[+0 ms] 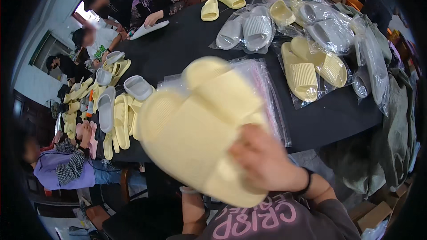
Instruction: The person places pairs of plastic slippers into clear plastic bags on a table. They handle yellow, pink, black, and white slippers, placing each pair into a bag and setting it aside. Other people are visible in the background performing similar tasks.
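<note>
A pair of pale yellow slide slippers (191, 138) is held up close in front of me, side by side and slightly blurred. My right hand (255, 155), with a dark band at its wrist, is closed on the right part of the pair. My left forearm (193, 211) comes up from the lower edge, and the slippers hide the hand at its end. Behind the pair, a stack of clear plastic bags (269, 102) lies on the black table (320, 124), partly covered by it.
Bagged yellow slippers (307, 69) and bagged grey slippers (249, 31) lie on the table's right and far side. Loose grey and yellow slippers (118, 115) are piled at left. Several people sit around; one person's hand (153, 19) holds a pale slipper (149, 30). Cardboard (376, 213) is at lower right.
</note>
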A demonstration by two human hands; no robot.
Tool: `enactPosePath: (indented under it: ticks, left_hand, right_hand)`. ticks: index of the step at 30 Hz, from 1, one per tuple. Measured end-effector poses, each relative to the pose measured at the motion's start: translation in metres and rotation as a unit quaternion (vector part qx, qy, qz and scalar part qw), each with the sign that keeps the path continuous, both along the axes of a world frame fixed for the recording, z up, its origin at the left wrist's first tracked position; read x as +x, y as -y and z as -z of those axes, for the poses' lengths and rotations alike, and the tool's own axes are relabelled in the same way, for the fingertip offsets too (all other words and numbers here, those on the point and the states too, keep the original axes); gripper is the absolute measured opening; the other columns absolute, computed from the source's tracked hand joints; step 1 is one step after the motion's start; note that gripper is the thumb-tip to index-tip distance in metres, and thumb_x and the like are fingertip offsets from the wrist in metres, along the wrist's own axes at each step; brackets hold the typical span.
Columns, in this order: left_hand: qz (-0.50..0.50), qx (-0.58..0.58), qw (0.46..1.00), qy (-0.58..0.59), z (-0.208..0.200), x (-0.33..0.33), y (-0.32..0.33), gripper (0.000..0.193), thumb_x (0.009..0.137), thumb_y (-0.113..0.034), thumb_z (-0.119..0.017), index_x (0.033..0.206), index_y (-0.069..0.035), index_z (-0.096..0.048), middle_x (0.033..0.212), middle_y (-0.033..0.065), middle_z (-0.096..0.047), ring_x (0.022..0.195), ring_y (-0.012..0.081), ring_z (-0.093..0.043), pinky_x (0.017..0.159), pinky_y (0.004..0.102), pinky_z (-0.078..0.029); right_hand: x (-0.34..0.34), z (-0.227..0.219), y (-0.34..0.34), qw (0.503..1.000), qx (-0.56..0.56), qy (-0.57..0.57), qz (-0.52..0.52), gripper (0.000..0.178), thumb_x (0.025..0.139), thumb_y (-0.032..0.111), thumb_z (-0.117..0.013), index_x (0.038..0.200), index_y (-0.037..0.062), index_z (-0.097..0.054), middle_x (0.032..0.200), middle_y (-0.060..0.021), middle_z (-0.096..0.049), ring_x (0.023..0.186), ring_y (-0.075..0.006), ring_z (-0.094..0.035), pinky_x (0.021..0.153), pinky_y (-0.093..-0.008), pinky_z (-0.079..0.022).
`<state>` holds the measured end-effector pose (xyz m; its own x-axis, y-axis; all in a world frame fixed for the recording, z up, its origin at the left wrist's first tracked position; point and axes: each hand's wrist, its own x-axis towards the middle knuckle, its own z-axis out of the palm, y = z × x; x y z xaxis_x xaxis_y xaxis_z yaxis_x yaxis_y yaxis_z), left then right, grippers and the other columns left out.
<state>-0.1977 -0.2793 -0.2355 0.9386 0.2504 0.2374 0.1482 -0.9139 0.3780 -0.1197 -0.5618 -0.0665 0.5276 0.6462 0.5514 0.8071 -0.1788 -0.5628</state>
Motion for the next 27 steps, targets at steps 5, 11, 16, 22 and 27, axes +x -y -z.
enactPosePath:
  ticks: [5,11,16,22,27]
  left_hand:
    - [0.014,0.068,0.997,-0.017,0.019,-0.012,-0.012,0.067,0.091,-0.037,-0.061,0.147,-0.005,-0.045,0.154,0.0184,-0.040,0.145,0.0376,-0.032,0.121,0.0540,-0.015]
    - [-0.049,0.093,0.994,-0.040,-0.008,0.021,0.001,0.062,0.091,-0.024,-0.059,0.147,-0.003,-0.044,0.158,0.0181,-0.034,0.149,0.0361,-0.026,0.121,0.0541,-0.016]
    - [0.014,0.027,0.997,-0.066,-0.066,0.005,-0.024,0.059,0.094,-0.022,-0.059,0.147,-0.002,-0.044,0.153,0.0216,-0.039,0.145,0.0374,-0.033,0.120,0.0539,-0.019]
    - [0.075,-0.041,0.996,-0.019,-0.113,0.050,-0.064,0.054,0.099,-0.022,-0.055,0.147,-0.002,-0.043,0.153,0.0236,-0.040,0.143,0.0363,-0.037,0.118,0.0528,-0.025]
    - [0.073,0.215,0.969,-0.099,-0.055,0.100,-0.101,0.058,0.102,-0.032,-0.046,0.153,-0.006,-0.034,0.159,0.0163,-0.034,0.148,0.0323,-0.029,0.119,0.0551,-0.020]
  right_hand:
    - [-0.003,0.071,-0.082,0.996,-0.084,0.004,0.034,0.055,0.077,0.012,-0.067,0.131,0.0051,-0.057,0.126,-0.0178,-0.054,0.112,-0.0341,-0.055,0.090,-0.0408,-0.050]
    - [0.039,0.118,-0.069,0.984,-0.155,-0.017,0.080,0.057,0.084,0.017,-0.067,0.139,0.0091,-0.053,0.137,-0.0216,-0.050,0.117,-0.0390,-0.053,0.097,-0.0445,-0.049]
    - [0.034,0.087,-0.016,0.995,-0.090,-0.049,0.003,0.060,0.086,0.011,-0.066,0.143,0.0092,-0.049,0.142,-0.0244,-0.046,0.126,-0.0415,-0.048,0.102,-0.0471,-0.044]
    - [0.022,0.131,0.005,0.982,-0.003,-0.140,0.124,0.067,0.093,0.016,-0.062,0.150,-0.0017,-0.034,0.151,-0.0273,-0.036,0.135,-0.0444,-0.039,0.113,-0.0487,-0.032]
    - [0.027,0.147,0.006,0.981,-0.004,-0.163,0.106,0.070,0.095,0.021,-0.058,0.151,-0.0087,-0.027,0.154,-0.0289,-0.031,0.139,-0.0452,-0.035,0.116,-0.0471,-0.028]
